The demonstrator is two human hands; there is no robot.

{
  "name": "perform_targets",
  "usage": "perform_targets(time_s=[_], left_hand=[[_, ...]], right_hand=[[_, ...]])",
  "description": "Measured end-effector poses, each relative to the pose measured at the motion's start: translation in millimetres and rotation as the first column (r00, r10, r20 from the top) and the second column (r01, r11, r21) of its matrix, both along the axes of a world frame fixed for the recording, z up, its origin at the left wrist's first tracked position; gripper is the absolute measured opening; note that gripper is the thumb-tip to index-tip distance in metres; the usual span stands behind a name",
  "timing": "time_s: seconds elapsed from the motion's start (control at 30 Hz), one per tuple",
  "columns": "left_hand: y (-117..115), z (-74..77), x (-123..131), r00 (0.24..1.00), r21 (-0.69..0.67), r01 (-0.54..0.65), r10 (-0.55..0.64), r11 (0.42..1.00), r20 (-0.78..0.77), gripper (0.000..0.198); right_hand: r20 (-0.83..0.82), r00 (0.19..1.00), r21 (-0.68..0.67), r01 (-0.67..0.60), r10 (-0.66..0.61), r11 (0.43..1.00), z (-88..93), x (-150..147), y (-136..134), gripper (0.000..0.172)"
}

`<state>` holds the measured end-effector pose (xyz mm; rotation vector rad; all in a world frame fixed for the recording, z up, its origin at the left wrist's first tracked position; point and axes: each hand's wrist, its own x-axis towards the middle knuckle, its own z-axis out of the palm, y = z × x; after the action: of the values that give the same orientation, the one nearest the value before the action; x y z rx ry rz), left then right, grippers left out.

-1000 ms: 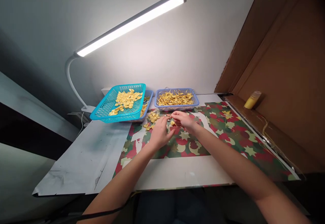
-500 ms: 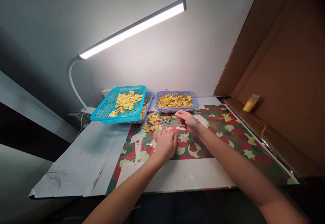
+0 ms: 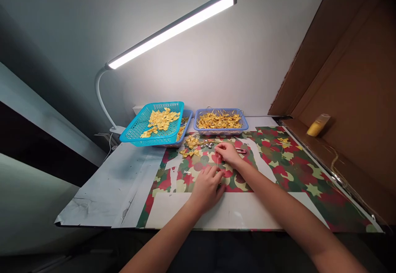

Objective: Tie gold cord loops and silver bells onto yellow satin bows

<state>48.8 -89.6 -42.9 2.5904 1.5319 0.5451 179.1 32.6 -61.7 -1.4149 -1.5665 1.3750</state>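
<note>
My right hand [image 3: 228, 153] is closed in a pinch above the patterned mat, and a thin pale cord [image 3: 218, 160] runs down from its fingertips toward my left hand [image 3: 206, 187]. The left one rests on the mat, fingers stretched forward and thumb apart; whatever lies under its fingertips is hidden. Just beyond the hands are several small silver bells [image 3: 207, 144] and a bunch of gold bows [image 3: 192, 141] with cord tails. A single gold bow [image 3: 189, 153] lies nearer. Partly behind the right hand sits a small pair of pink-handled snips [image 3: 241, 151].
A turquoise basket [image 3: 133, 135] of gold bows rests tilted on a purple basket [image 3: 186, 129]. Another purple basket [image 3: 221, 132] holds corded bows. A lit lamp [image 3: 173, 29] hangs above. At right, a yellow-filled container [image 3: 317, 125] stands on cardboard [image 3: 346, 153].
My right hand has lowered toward the mat, with the cord now showing below it. My left hand's thumb has spread from the fingers. The camera view has shifted slightly.
</note>
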Motion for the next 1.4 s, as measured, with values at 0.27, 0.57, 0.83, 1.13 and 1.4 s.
perform_targets(time_s=[0.27, 0.57, 0.83, 1.13, 1.4], left_hand=[[9.5, -11.1, 11.8, 0.995, 0.028, -0.076, 0.075, 0.997, 0.064, 0.015], [10.3, -10.9, 10.7, 0.957, 0.112, -0.025, -0.008, 0.993, 0.291, 0.013], [12.0, -16.1, 6.4, 0.910, 0.128, -0.059, 0.000, 0.990, 0.414, 0.009], [32.9, -3.3, -15.7, 0.895, 0.225, -0.331, 0.229, 0.917, 0.384, 0.016], [69.6, 19.4, -56.8, 0.882, 0.239, -0.472, 0.455, 0.849, 0.123, 0.042]], right_hand=[[0.440, 0.892, 0.239, -0.008, -0.101, 0.971, 8.3, -10.6, 19.1, 0.033], [0.729, 0.681, 0.354, -0.290, -0.068, 0.889, 33.6, -34.6, 42.0, 0.029], [0.743, 0.649, 0.481, -0.345, -0.166, 0.806, 31.3, -27.4, 39.6, 0.029], [0.667, 0.721, 0.604, -0.378, -0.185, 0.702, 33.6, -24.3, 38.3, 0.028], [0.610, 0.778, 0.688, -0.425, -0.151, 0.588, 43.4, -26.8, 31.6, 0.017]])
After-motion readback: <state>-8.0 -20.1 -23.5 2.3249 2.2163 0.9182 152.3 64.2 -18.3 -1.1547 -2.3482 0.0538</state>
